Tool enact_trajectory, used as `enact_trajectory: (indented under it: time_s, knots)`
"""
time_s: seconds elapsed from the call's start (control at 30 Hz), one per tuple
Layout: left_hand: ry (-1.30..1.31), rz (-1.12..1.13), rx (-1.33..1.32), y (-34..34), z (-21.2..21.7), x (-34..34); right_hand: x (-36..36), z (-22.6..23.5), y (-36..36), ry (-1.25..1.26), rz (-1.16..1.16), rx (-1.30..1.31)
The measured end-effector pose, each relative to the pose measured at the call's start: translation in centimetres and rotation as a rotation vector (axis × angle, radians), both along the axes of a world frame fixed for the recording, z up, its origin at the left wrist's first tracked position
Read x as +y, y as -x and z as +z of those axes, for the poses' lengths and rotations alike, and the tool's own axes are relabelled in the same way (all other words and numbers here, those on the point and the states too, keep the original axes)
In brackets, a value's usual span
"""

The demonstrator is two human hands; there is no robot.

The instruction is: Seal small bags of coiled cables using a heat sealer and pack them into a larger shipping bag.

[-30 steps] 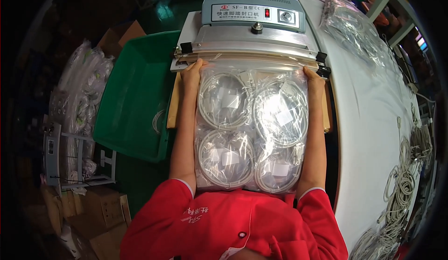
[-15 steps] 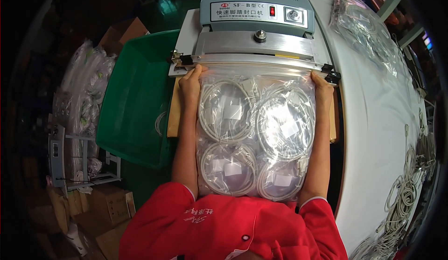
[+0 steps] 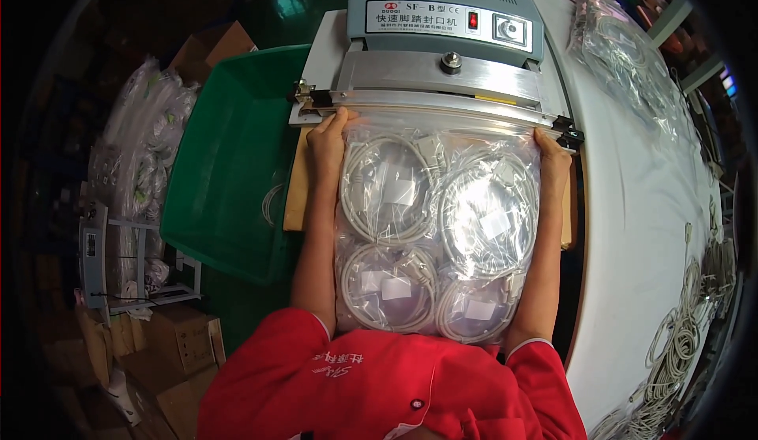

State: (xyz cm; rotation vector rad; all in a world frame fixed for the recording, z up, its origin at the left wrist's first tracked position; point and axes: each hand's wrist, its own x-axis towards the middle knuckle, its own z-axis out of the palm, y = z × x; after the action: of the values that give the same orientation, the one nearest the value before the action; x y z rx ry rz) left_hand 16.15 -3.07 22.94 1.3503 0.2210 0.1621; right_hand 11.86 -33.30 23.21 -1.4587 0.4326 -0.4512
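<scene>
Four coils of pale cable sit inside the clear plastic bag [image 3: 438,231], which lies flat in front of the person with its far mouth tucked under the metal sealing bar [image 3: 442,101] of the grey sealing machine [image 3: 446,14]. The left hand [image 3: 326,142] pinches the bag's far left corner, fingers closed on the film; the right hand [image 3: 550,154] does the same at the far right corner, so each grip is shut on the bag itself. Both sets of fingertips are just beside the bar, which is the main hazard: if the bar comes down while they are this near, they could be nipped or burned. Uneven pull from the two hands would likely wrinkle the mouth and leave a weak or crooked seam. The far coils lie near the mouth; a loop sliding farther could be caught in the seal. To the left stands a green crate [image 3: 237,156]; loose cables [image 3: 679,345] lie on the white surface [image 3: 632,227] at right.
</scene>
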Motion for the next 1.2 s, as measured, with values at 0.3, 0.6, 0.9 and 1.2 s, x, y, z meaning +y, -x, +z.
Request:
enact_trajectory:
  time_s: [0.3,0.6,0.9,1.2]
  knots:
    - [-0.004,-0.008,-0.017,0.19,0.41,-0.2,-0.38,-0.48,-0.08,0.044,0.021,-0.032]
    - [0.048,-0.011,0.005,0.09,0.12,0.01,-0.37,-0.68,-0.12,-0.023,0.021,-0.049]
    - [0.046,0.004,-0.004,0.01,-0.01,-0.1,-0.65,-0.95,-0.21,-0.015,0.036,-0.039]
    - [0.027,0.0,-0.006,0.06,0.15,0.04,-0.49,-0.8,-0.19,0.004,0.028,-0.038]
